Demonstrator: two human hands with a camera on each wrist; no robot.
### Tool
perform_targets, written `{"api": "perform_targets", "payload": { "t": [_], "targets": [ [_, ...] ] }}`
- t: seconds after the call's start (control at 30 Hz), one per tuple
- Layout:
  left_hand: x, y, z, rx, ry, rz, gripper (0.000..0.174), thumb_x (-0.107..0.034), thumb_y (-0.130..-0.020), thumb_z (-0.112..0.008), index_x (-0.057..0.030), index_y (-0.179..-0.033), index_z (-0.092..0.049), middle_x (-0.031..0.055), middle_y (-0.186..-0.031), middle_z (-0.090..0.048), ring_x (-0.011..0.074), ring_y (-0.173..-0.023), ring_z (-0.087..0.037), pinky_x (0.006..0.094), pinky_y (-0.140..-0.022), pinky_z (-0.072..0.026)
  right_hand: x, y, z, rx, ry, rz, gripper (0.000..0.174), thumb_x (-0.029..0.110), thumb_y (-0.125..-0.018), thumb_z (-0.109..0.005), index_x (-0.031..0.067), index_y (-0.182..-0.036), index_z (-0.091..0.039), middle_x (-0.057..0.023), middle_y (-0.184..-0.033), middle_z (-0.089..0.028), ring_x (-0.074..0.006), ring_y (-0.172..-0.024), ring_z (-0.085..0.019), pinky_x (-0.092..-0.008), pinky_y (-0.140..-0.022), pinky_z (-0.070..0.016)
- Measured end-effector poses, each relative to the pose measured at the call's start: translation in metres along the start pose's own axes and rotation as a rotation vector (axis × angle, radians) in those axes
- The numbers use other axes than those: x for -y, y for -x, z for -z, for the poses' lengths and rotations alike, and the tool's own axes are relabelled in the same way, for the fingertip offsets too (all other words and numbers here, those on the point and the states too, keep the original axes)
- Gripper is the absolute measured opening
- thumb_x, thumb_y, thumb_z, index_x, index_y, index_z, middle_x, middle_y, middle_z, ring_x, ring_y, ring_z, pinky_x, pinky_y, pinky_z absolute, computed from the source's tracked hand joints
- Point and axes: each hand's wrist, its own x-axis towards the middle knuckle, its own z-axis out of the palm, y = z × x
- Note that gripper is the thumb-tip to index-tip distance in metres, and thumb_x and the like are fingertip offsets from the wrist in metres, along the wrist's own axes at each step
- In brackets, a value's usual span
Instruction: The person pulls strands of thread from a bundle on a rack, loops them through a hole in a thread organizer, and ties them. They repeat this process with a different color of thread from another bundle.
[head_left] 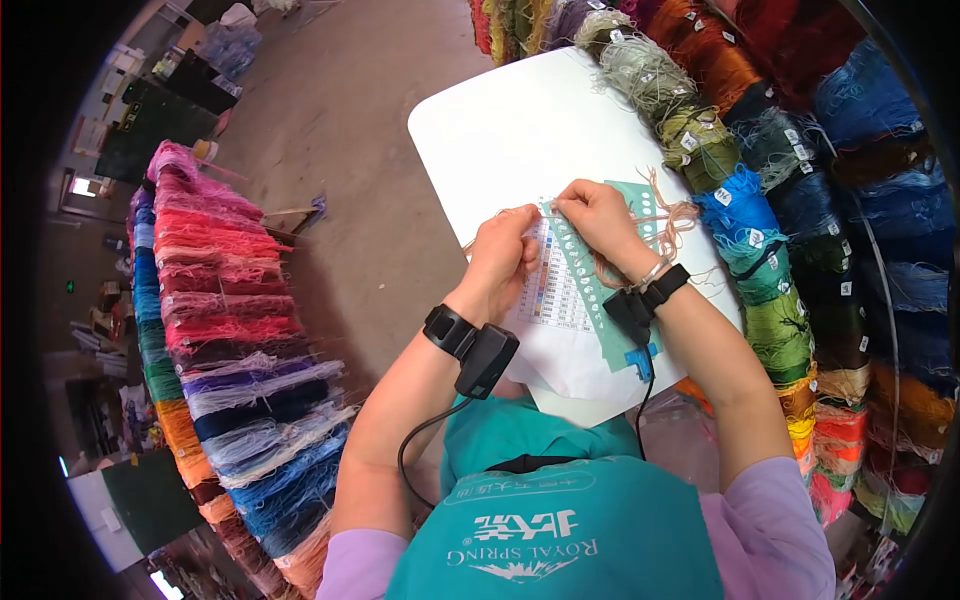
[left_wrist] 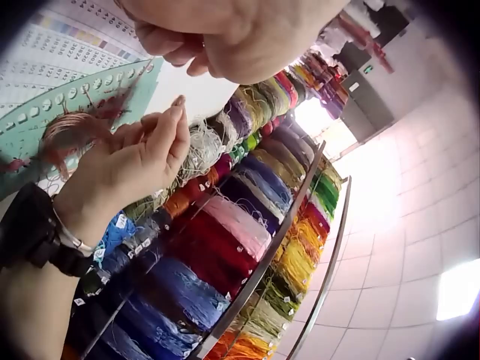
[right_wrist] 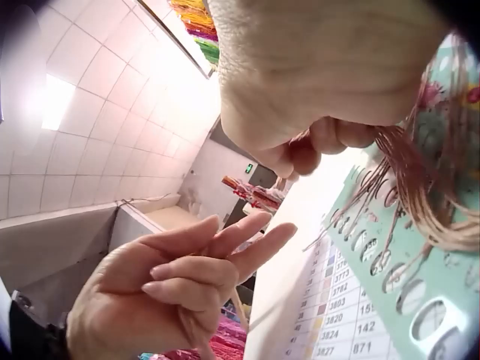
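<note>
A white board (head_left: 520, 130) lies across my lap with a printed colour chart (head_left: 550, 295) and a teal punched card (head_left: 582, 268) on it. My right hand (head_left: 597, 214) pinches a bundle of tan threads (head_left: 675, 222) at the card's top edge. In the right wrist view the threads (right_wrist: 420, 187) run from its fingers down over the card's holes (right_wrist: 405, 296). My left hand (head_left: 505, 255) sits just left of it on the chart and pinches a thin strand that trails off to the left. The left wrist view shows the right hand (left_wrist: 139, 154) with fingertips together above the card (left_wrist: 45, 120).
Racks of coloured thread skeins stand on both sides: reds, blues and oranges on the left (head_left: 220, 300), greens, blues and browns on the right (head_left: 800, 250). A bare concrete floor (head_left: 350, 130) runs between them. Shelves and boxes (head_left: 170, 100) stand at the far left.
</note>
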Motion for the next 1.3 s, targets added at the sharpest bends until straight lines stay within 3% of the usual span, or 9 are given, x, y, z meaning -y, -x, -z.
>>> {"api": "perform_targets", "payload": {
  "t": [0.07, 0.17, 0.27, 0.37, 0.47, 0.67, 0.87, 1.07, 1.3],
  "targets": [
    [0.001, -0.003, -0.004, -0.012, 0.025, 0.011, 0.021, -0.018, -0.1, -0.05, -0.0004, -0.108, -0.058, 0.0056, -0.102, -0.061, 0.0058, -0.057, -0.035, 0.0189, -0.049, -0.0332, -0.005, 0.0, -0.002, -0.038, 0.018, -0.011, 0.018, 0.018, -0.082, -0.067, 0.0008, -0.085, -0.07, -0.0118, -0.069, -0.068, -0.0174, -0.061, -0.064, -0.0313, -0.059, -0.05],
    [0.0, -0.007, -0.006, -0.038, 0.018, 0.059, 0.018, -0.016, -0.099, -0.051, -0.0013, -0.106, -0.058, 0.0037, -0.094, -0.059, 0.0055, -0.058, -0.037, 0.0189, -0.05, -0.0334, -0.008, 0.003, -0.001, -0.057, -0.038, -0.011, 0.017, 0.017, -0.082, -0.067, 0.0007, -0.084, -0.07, -0.0114, -0.069, -0.069, -0.0166, -0.06, -0.064, -0.0308, -0.059, -0.0498],
    [0.001, -0.02, -0.001, 0.001, -0.029, 0.087, 0.019, -0.014, -0.099, -0.052, -0.001, -0.112, -0.057, 0.0024, -0.091, -0.058, 0.0049, -0.058, -0.037, 0.0189, -0.05, -0.0339, -0.009, 0.008, 0.001, -0.057, -0.053, -0.04, 0.016, 0.016, -0.082, -0.066, 0.0007, -0.084, -0.07, -0.0091, -0.069, -0.068, -0.0129, -0.059, -0.062, -0.0286, -0.057, -0.0485],
    [0.002, -0.022, -0.008, 0.016, -0.313, 0.063, 0.022, -0.012, -0.099, -0.051, -0.0018, -0.118, -0.055, 0.0013, -0.088, -0.058, 0.0044, -0.063, -0.044, 0.0195, -0.053, -0.0381, -0.012, 0.013, -0.001, -0.066, -0.167, -0.049, 0.014, 0.015, -0.083, -0.066, 0.0006, -0.084, -0.068, -0.0057, -0.066, -0.067, -0.0087, -0.058, -0.058, -0.0261, -0.055, -0.0462],
    [0.024, -0.035, -0.005, 0.056, -0.477, -0.186, 0.026, -0.009, -0.097, -0.051, -0.0036, -0.123, -0.054, 0.0004, -0.085, -0.057, 0.0055, -0.07, -0.05, 0.0215, -0.06, -0.0435, -0.011, 0.016, -0.001, -0.083, -0.169, -0.036, 0.012, 0.013, -0.083, -0.066, 0.0007, -0.084, -0.067, -0.0029, -0.064, -0.065, -0.0063, -0.058, -0.055, -0.0246, -0.054, -0.0441],
    [0.026, -0.043, 0.005, 0.06, -0.629, -0.288, 0.03, -0.003, -0.094, -0.051, -0.0023, -0.123, -0.054, 0.0014, -0.086, -0.06, 0.0079, -0.074, -0.054, 0.0241, -0.066, -0.0467, -0.014, 0.018, 0.0, -0.07, -0.143, 0.008, 0.012, 0.012, -0.083, -0.066, 0.0007, -0.083, -0.067, -0.0019, -0.064, -0.064, -0.0061, -0.056, -0.054, -0.0242, -0.052, -0.0427],
    [0.021, -0.043, 0.006, 0.106, -0.55, -0.218, 0.027, -0.009, -0.096, -0.054, 0.0029, -0.12, -0.056, 0.0016, -0.089, -0.062, 0.0046, -0.07, -0.052, 0.0197, -0.06, -0.0428, -0.01, 0.02, 0.001, -0.07, -0.174, 0.024, 0.011, 0.011, -0.083, -0.065, 0.0007, -0.083, -0.065, -0.0007, -0.063, -0.062, -0.0045, -0.058, -0.054, -0.0239, -0.053, -0.0427],
    [0.008, -0.034, -0.001, 0.14, -0.511, -0.125, 0.026, -0.01, -0.098, -0.055, 0.002, -0.12, -0.058, -0.0004, -0.088, -0.062, 0.0021, -0.066, -0.049, 0.0159, -0.055, -0.0384, -0.012, 0.019, 0.0, -0.06, -0.233, 0.002, 0.01, 0.01, -0.083, -0.065, 0.0002, -0.084, -0.064, -0.0012, -0.064, -0.063, -0.0042, -0.058, -0.053, -0.0234, -0.053, -0.0431],
    [0.013, -0.049, 0.005, 0.185, -0.633, -0.191, 0.014, -0.01, -0.096, -0.057, 0.0014, -0.101, -0.063, -0.0019, -0.076, -0.058, 0.0037, -0.062, -0.048, 0.019, -0.055, -0.0402, -0.013, 0.019, -0.001, -0.043, -0.246, 0.04, 0.012, 0.01, -0.083, -0.063, 0.0009, -0.09, -0.064, -0.0025, -0.065, -0.062, -0.0059, -0.059, -0.054, -0.0239, -0.056, -0.0443]
  ]
}}
